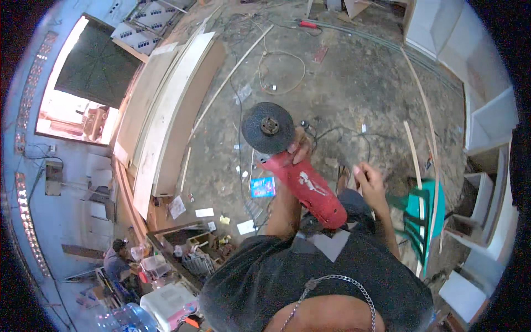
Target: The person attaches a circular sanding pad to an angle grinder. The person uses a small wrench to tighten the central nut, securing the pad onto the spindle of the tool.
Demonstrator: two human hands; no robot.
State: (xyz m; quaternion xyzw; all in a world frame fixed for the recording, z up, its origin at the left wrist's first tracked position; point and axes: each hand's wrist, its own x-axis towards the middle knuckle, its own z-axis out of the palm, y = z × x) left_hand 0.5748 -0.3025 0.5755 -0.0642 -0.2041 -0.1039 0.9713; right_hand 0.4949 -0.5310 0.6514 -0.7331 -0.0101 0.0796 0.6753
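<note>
Red angle grinder (pixel 318 193) up in the left hand (pixel 300 148)!
Here it is, slanting out before the dark shirt (pixel 260 271), gripped just behind its 1 black disc (pixel 255 124); the right hand (pixel 371 182) hovers apart, bent inward, and whether it's holding anything, I can't tell.

A black shirt (pixel 381 271) bears a pale angular print (pixel 331 244) in front, a silver-toned chain (pixel 336 277) circling its neckline.
</note>
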